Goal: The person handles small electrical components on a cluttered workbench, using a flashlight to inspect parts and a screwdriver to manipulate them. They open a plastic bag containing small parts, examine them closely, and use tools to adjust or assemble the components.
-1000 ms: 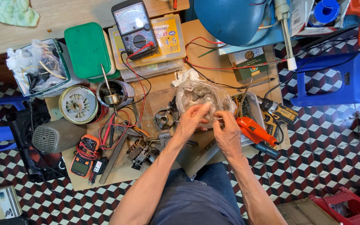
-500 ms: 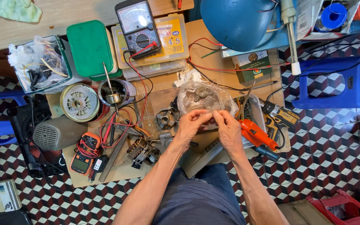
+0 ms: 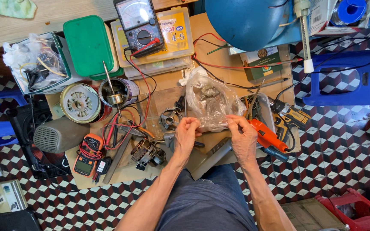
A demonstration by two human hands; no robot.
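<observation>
Clear plastic fills your grip: the bag of metal parts (image 3: 213, 105) sits just in front of your lap, below the analog meter (image 3: 138, 26). Your left hand (image 3: 187, 134) is fisted on its lower left edge, your right hand (image 3: 243, 136) pinching the lower right. Since a second ago your hands have drawn slightly apart, stretching the bag's mouth; the meter hasn't moved.

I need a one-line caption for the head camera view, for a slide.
Both hands, left hand and right hand, hold a clear plastic bag of metal parts over a cluttered workbench.
</observation>
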